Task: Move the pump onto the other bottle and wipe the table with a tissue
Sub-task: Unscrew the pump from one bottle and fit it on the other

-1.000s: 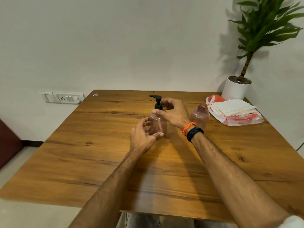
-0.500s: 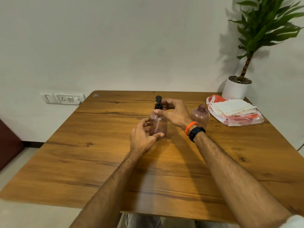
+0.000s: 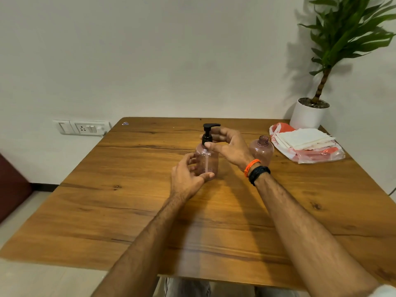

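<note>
Both hands grip: left hand (image 3: 188, 179) round the bottle (image 3: 206, 160), right hand (image 3: 230, 146) pinching its pump (image 3: 207, 133).

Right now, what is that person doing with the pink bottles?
A person is unscrewing the black pump from a clear pink plastic bottle on the wooden table. The left hand grips the bottle's body while the right hand pinches the pump's collar. The second pink bottle, open-topped, waits just to the right, near a stack of white tissues.
</note>
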### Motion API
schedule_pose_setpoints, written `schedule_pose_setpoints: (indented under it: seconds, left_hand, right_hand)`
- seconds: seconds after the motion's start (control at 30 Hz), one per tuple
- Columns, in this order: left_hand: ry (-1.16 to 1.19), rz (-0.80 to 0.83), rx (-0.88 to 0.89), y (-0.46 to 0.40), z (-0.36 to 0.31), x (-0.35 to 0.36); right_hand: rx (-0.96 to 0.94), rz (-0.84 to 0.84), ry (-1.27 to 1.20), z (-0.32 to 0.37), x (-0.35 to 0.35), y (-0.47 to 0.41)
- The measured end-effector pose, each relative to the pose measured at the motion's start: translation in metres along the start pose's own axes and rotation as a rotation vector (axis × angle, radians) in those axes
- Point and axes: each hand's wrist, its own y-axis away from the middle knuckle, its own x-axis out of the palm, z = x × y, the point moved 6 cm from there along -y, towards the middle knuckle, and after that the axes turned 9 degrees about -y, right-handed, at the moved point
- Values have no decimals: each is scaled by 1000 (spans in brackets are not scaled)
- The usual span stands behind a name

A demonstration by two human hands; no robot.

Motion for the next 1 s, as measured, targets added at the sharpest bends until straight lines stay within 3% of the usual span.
schedule_pose_setpoints:
  seconds: [0.17,0.43,0.9,1.0]
  left_hand:
    - [-18,-9,7,1,0,0]
    - [0,-1,1,0,2,-1]
    - [6,6,-17,3,-3,-2]
    - [-2,13,-9,4,-5,-2]
  right_hand:
    - [-12,-109,198,5,5,0]
    - [6,39,7,4,2,0]
    - [-214,-186,-282,73,-22,-15]
    - [-171,-166,-231,71,-23,-14]
